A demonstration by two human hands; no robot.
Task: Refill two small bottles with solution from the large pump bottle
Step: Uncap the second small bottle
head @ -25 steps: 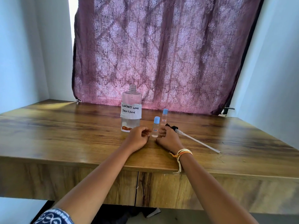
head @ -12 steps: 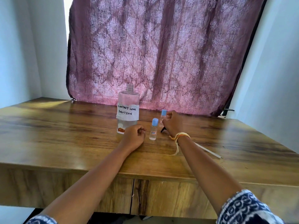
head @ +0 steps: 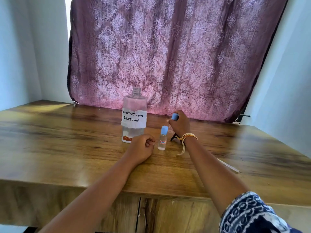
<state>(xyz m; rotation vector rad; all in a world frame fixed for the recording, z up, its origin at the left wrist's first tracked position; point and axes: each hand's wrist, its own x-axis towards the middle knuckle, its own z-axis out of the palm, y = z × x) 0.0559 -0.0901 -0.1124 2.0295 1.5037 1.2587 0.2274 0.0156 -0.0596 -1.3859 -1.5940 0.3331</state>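
Head view. Right hand (head: 180, 125) curled round the farther small bottle (head: 170, 126), blue cap (head: 175, 117) poking out above the fingers, bottle mostly hidden behind the hand; cannot tell whether lifted or resting on the table (head: 67, 148). Left hand (head: 141, 149) loosely fisted, knuckles down on the wood, holding nothing, just beside the nearer small bottle (head: 162, 138) without clear contact. Half a second back, right hand closed beside the far bottle; now wrapped round it. Left hand unchanged. Right forearm stretched out toward the table's far edge, thread bracelet (head: 187, 137) at the wrist; left forearm lying across the near edge. Large bottle (head: 134, 117), uncapped, labelled "CONTACT LENS SOLUTION", upright toward the far edge, behind the left hand. Pump tube (head: 228, 166) flat on the table right of the right forearm.
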